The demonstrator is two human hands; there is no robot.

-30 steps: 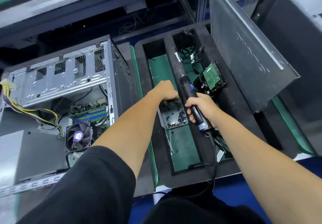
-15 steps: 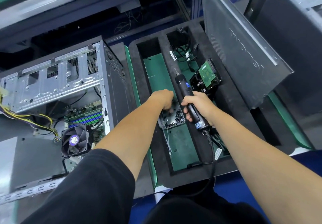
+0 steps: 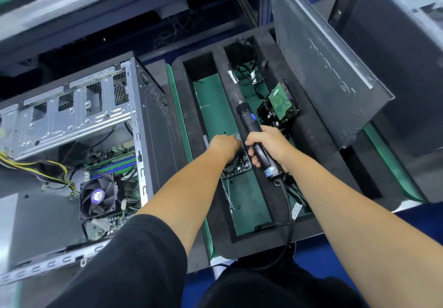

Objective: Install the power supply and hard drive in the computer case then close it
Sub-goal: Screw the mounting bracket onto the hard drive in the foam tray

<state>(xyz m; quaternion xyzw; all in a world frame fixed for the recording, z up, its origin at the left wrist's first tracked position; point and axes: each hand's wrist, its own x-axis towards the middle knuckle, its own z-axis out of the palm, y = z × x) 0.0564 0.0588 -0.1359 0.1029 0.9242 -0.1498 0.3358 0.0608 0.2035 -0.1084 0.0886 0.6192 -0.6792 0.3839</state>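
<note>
Reaching into the clear screw tray (image 3: 237, 164) with your left hand (image 3: 225, 146), you had the fingers curled down among the small black screws (image 3: 241, 164); whether they had pinched one, I could not tell, since the back of the hand hid the fingertips. Your right hand (image 3: 268, 148) was wrapped round the electric screwdriver (image 3: 254, 135), bit pointing away from you and its coiled cord (image 3: 286, 202) trailing back over the near edge of the foam organiser (image 3: 206, 121).

The hard drive (image 3: 279, 105) sat tilted in the next compartment, circuit board up, just beyond your right hand. The computer case (image 3: 72, 154) lay open to your left, with the CPU fan (image 3: 98, 196) and the motherboard exposed; the side panel (image 3: 323, 68) leaned upright on the right. No power supply was plainly visible.

The risks, as I judged them:
- Picking blind from a heap, you might have lifted several screws and dropped one; a loose screw on the motherboard could short it.
- The screwdriver was close to the drive's bare board; a careless swing could have scraped it.
- The cord could have snagged on the organiser's edge and jerked the tool as you turned towards the case.
- The leaning panel looked easy to knock over with an elbow.
</note>
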